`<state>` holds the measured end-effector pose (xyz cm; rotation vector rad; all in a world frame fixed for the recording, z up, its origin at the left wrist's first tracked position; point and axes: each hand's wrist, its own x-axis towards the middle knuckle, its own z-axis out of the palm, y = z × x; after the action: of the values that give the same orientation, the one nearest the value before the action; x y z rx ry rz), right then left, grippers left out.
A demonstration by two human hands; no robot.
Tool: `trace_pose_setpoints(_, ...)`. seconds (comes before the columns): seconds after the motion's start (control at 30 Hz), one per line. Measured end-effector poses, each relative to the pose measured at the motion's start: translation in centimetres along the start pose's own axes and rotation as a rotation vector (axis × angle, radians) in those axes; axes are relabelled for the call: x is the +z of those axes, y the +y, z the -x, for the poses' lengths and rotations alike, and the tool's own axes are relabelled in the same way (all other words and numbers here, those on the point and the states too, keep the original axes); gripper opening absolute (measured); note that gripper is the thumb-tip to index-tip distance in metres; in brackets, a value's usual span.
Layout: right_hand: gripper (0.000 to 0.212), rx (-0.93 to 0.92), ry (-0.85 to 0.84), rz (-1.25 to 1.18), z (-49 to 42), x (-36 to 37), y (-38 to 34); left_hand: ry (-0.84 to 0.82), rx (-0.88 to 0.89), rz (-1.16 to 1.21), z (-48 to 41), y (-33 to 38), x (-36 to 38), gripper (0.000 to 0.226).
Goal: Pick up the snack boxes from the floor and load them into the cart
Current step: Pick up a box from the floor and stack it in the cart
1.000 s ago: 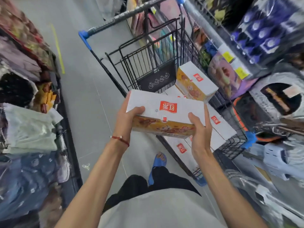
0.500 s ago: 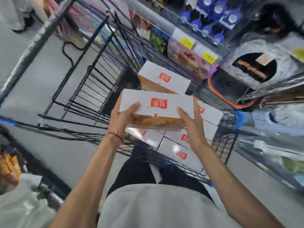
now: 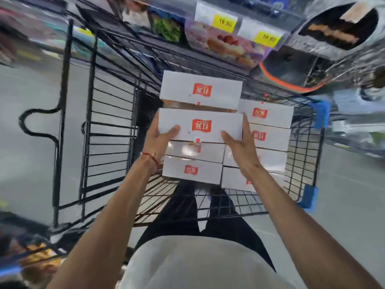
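Observation:
I hold a white snack box (image 3: 201,125) with a red logo flat between both hands, over the black wire cart (image 3: 302,163). My left hand (image 3: 160,136) grips its left end, thumb on top. My right hand (image 3: 239,142) grips its right end the same way. Just beyond it lies another white box (image 3: 201,90) on top of the load. Several more white boxes (image 3: 191,170) are stacked in the cart's basket below and to the right (image 3: 270,117).
A shelf (image 3: 229,24) with packaged goods and yellow price tags runs along the cart's far side. The cart's folded child seat and wire frame (image 3: 108,132) spread to the left. Grey floor (image 3: 354,195) lies on both sides. My legs stand behind the cart.
My view has swung down over the cart. The held box has moved forward and down, level over the stacked boxes, still in both hands.

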<state>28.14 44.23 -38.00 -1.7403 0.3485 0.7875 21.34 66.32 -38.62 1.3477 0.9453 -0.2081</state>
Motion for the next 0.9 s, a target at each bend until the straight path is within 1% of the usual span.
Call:
trace_pose_setpoints(0.17, 0.092, 0.001, 0.019, 0.016, -1.7, 1.1, 0.5, -0.054, 0.0, -0.061, -3.2, -0.1, -0.8, 0.061)
trace_pose_setpoints(0.37, 0.093, -0.027, 0.004, 0.065, -2.4, 2.0, 0.9, -0.037, -0.01, -0.11, -5.4, 0.0, -1.1, 0.064)
trace_pose_setpoints(0.7, 0.095, -0.031, 0.039, 0.094, -2.6, 1.4, 0.8, -0.058, -0.009, -0.068, -5.2, 0.3, -0.6, 0.064)
trace_pose_setpoints(0.9, 0.098, 0.003, -0.016, 0.092, -2.4, 1.1, 1.3, -0.074, -0.008, -0.096, -4.8, -0.3, -0.7, 0.067)
